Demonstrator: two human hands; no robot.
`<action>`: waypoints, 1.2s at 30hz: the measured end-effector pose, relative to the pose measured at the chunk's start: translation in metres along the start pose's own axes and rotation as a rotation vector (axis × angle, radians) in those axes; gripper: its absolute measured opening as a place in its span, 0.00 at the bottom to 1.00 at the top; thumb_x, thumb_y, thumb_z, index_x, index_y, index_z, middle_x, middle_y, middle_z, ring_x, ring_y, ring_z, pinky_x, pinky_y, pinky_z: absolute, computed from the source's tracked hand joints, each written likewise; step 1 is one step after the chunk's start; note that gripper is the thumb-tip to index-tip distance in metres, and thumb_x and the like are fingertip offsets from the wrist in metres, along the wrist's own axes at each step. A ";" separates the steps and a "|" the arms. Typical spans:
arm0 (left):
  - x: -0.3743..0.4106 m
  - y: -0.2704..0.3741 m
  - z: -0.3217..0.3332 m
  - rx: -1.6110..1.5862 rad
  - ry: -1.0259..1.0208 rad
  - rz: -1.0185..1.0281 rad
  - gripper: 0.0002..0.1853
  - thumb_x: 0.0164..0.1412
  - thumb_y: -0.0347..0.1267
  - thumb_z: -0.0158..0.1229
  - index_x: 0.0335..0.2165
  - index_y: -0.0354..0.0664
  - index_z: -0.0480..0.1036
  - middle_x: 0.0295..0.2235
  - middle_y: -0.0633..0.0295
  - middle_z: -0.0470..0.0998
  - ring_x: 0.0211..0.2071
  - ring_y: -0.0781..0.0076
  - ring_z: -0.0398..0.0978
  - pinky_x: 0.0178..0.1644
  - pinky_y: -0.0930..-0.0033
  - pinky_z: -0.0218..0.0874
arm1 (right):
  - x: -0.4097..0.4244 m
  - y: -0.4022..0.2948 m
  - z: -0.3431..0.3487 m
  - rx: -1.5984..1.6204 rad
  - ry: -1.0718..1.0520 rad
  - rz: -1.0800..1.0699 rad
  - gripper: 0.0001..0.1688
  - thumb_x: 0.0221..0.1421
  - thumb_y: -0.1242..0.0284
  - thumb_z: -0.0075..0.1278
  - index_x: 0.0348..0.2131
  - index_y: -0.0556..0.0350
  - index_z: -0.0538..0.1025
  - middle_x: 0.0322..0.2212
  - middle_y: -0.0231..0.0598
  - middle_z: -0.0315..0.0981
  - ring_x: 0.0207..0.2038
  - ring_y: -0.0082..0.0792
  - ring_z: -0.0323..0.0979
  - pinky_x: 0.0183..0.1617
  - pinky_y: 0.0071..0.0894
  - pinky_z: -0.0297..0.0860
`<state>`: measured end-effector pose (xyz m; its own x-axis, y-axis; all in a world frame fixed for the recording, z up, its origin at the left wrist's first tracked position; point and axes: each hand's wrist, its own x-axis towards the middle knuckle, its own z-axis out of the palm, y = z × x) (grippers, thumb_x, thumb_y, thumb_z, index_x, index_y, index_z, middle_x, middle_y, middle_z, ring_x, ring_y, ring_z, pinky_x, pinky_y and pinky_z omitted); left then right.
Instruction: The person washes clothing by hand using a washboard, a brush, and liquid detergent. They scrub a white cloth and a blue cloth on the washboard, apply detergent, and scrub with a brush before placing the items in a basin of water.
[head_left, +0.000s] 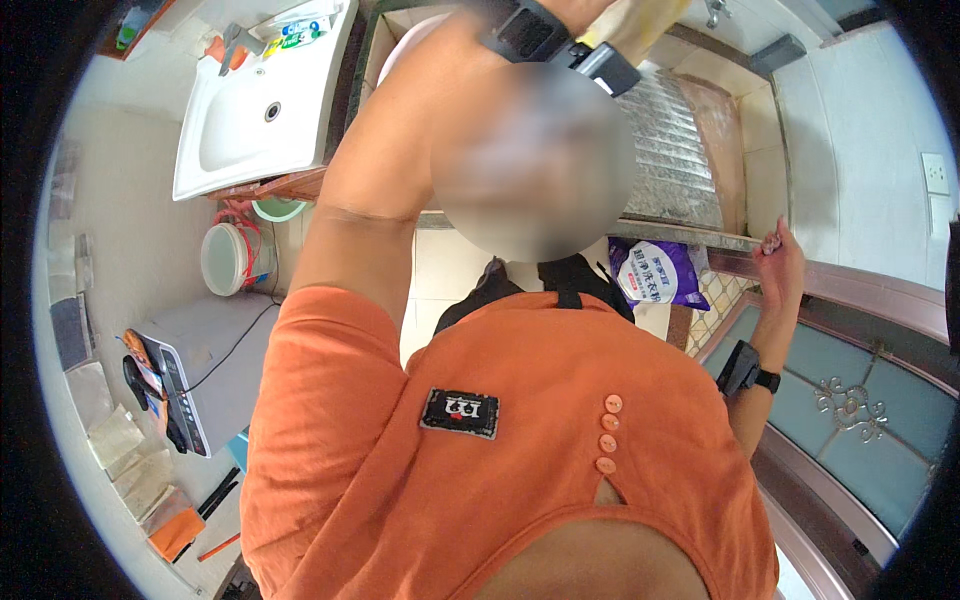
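My left arm reaches up across the view, a black band and device on its wrist. Only a small part of my left hand (579, 9) shows at the top edge, beside a yellowish cloth-like thing (634, 30); whether it grips this is not visible. A round blur hides the middle of the view. Out to the right, my right hand (781, 266) is raised near the wall and the end of the basin ledge, its fingers partly curled and no held object plainly visible. Between the two lies a ribbed stone washboard surface (671, 150) in a tiled wash basin.
A white sink (232, 150) with a faucet (240, 43) and tubes is at upper left. Below it stand a bucket (219, 259) and a grey appliance (217, 337) with a cable. A purple detergent bag (656, 274) lies below the ledge; a glass-paned door (832, 390) is at right.
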<state>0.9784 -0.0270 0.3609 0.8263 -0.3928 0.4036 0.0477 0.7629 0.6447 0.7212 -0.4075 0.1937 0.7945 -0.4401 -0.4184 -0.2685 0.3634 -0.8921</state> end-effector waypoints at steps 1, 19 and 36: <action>0.009 -0.005 0.015 -0.042 -0.016 0.025 0.13 0.74 0.36 0.50 0.43 0.36 0.73 0.35 0.59 0.78 0.35 0.66 0.77 0.40 0.65 0.71 | 0.007 0.004 -0.001 0.004 -0.010 0.008 0.08 0.63 0.66 0.59 0.32 0.46 0.75 0.20 0.23 0.67 0.22 0.20 0.64 0.30 0.28 0.63; -0.257 -0.304 -0.070 0.943 0.752 -0.729 0.15 0.70 0.29 0.54 0.50 0.29 0.74 0.38 0.54 0.83 0.38 0.71 0.77 0.42 0.66 0.69 | 0.138 0.143 0.095 -0.987 -0.549 -0.815 0.23 0.62 0.58 0.55 0.47 0.58 0.73 0.49 0.47 0.71 0.54 0.46 0.67 0.60 0.52 0.60; -0.249 -0.292 -0.048 1.431 0.360 -0.777 0.09 0.61 0.23 0.52 0.40 0.30 0.72 0.27 0.35 0.76 0.30 0.33 0.76 0.35 0.48 0.68 | 0.227 0.180 0.131 -1.615 -0.757 -0.840 0.38 0.65 0.42 0.40 0.67 0.35 0.66 0.71 0.38 0.52 0.74 0.51 0.41 0.72 0.75 0.28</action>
<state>0.7857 -0.1275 0.0405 0.9415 -0.1424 -0.3053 0.1315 -0.6790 0.7223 0.9243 -0.3346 -0.0394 0.8759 0.4662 -0.1241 0.4219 -0.8649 -0.2718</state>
